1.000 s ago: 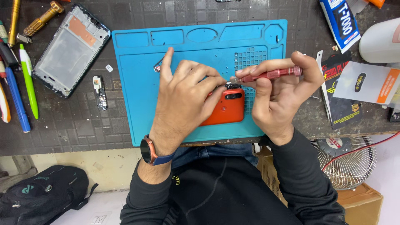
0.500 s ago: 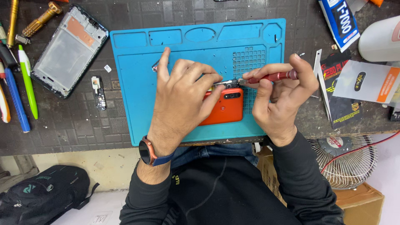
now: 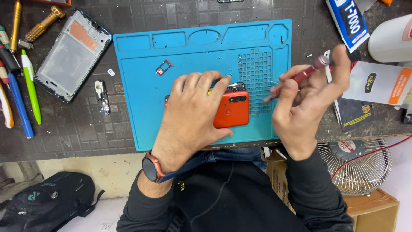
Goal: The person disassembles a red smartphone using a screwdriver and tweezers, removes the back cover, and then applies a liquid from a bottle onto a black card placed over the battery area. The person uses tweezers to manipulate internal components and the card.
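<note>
An orange phone (image 3: 231, 109) lies back up on a blue repair mat (image 3: 141, 103). My left hand (image 3: 191, 116) lies flat over the phone's left part and holds it down; a watch sits on that wrist. My right hand (image 3: 307, 101) is off to the right of the phone, over the mat's edge, gripping a red screwdriver (image 3: 300, 77) whose tip points down-left toward the mat's grid area (image 3: 255, 73). A small red card tray (image 3: 163, 67) lies on the mat above my left hand.
A phone frame (image 3: 71, 53) and a small circuit part (image 3: 102, 96) lie on the dark bench to the left, beside pens and tools (image 3: 25, 92). A glue tube (image 3: 349, 23), a white bottle (image 3: 392, 38) and packets are at right. A fan (image 3: 358, 165) stands below the bench.
My right hand has drawn the screwdriver away from the phone's top edge, up and to the right. My left hand has stayed on the phone.
</note>
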